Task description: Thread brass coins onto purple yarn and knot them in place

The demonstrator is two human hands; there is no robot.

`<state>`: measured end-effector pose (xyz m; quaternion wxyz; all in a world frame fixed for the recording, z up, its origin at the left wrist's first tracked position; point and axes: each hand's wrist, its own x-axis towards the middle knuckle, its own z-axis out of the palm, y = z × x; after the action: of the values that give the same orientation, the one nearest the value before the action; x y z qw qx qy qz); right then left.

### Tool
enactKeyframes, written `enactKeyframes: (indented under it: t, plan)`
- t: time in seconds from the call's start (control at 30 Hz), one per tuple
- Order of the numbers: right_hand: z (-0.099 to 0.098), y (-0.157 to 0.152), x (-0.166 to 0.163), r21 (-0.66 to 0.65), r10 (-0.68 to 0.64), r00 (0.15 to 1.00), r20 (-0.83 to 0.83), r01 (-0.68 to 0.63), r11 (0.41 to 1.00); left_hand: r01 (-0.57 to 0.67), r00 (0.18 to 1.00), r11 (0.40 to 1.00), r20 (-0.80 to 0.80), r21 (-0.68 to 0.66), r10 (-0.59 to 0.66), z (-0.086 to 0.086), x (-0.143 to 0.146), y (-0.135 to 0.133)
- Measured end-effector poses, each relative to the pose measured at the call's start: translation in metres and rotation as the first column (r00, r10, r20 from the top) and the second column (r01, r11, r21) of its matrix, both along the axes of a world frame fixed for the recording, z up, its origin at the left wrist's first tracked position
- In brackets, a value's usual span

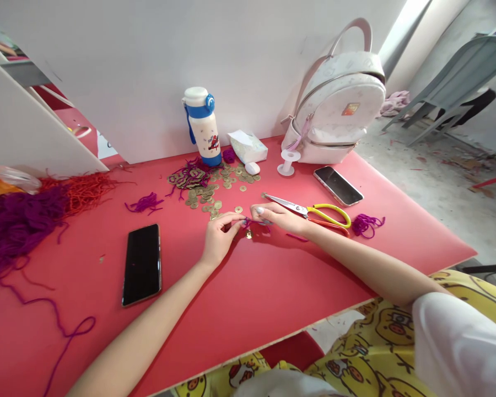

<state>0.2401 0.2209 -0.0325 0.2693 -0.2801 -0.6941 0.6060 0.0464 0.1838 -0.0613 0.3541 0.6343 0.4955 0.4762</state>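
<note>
Thin purple yarn cord: I see it running between the two hands, over the red-topped wooden bench, well in from the front edge. Red surface stretches from hands to that edge; steel scissors with yellow and orange handles crowd the right forearm. Left hand: thumb and fingertips pinched on cord. Right hand: fingers curled closed on it. Round brass coin just below; hanging or lying, I cannot tell.

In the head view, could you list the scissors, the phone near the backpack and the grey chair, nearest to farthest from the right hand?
From the right hand:
1. Scissors, right beside it.
2. Phone, beyond the scissors, near the backpack.
3. Grey chair, off the table, far right.
</note>
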Motion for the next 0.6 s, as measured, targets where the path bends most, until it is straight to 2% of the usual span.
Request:
enactKeyframes:
  t: [0.13,0.2,0.3,0.33,0.4,0.47,0.53,0.6]
  plan:
    - [-0.006,0.009,0.005,-0.230,0.000,0.983,-0.183,-0.043,0.972,-0.007,1.000,1.000,0.022,-0.023,0.008,0.000,0.000,0.000]
    - [-0.007,0.014,0.006,-0.334,-0.107,0.948,-0.301,0.000,0.943,-0.008,0.999,0.999,0.033,-0.041,0.009,0.000,0.001,0.000]
    - [-0.006,0.017,0.004,-0.367,-0.363,0.851,-0.380,0.221,0.904,-0.025,0.997,0.997,0.069,-0.079,0.030,-0.001,0.001,0.000]
    - [-0.005,0.017,0.003,-0.338,-0.435,0.816,-0.380,0.316,0.887,-0.035,0.995,0.994,0.090,-0.100,0.044,-0.001,0.001,0.000]
    - [-0.006,0.014,0.000,-0.199,-0.559,0.748,-0.357,0.524,0.828,-0.054,0.987,0.986,0.139,-0.158,0.076,-0.001,0.001,0.001]
    - [-0.009,0.008,-0.003,0.028,-0.651,0.677,-0.343,0.700,0.714,-0.071,0.977,0.974,0.184,-0.214,0.111,-0.001,0.000,0.001]
    - [-0.014,0.002,-0.005,0.285,-0.658,0.682,-0.320,0.732,0.619,-0.086,0.967,0.968,0.214,-0.237,0.138,0.000,0.000,0.002]
    - [-0.019,-0.004,-0.008,0.503,-0.579,0.788,-0.210,0.595,0.626,-0.094,0.961,0.969,0.234,-0.230,0.149,0.001,-0.001,0.002]
